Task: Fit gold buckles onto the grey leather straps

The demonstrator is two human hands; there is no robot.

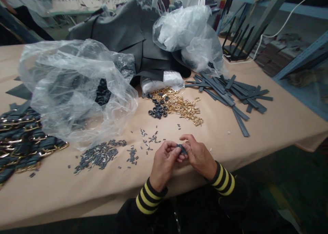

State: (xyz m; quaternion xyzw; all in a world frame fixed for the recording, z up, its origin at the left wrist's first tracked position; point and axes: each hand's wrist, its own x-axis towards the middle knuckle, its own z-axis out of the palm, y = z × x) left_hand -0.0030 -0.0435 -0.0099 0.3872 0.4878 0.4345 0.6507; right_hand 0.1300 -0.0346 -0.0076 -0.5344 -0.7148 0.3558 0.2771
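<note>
Near the front edge of the table, my left hand point(165, 160) and my right hand point(198, 153) meet, pinching a small dark grey strip piece point(181, 148) between the fingertips. The piece looks bent or looped, and the fingers cover part of it. Left of my hands lie small dark grey tube-like bits point(98, 155) in a heap, with more scattered around. Beyond my hands sit gold metal buckles point(187, 107) beside a cluster of dark grey rings point(158, 110). Flat dark grey strips point(225, 90) lie crossed in a pile at the right.
A large clear plastic bag point(84, 69) stands on the left, near stacked dark straps with gold hardware point(20, 141). Behind are grey sheet material point(123, 28), another clear bag point(187, 28) and a black router point(237, 49). The brown-covered table point(217, 131) ends close to my body.
</note>
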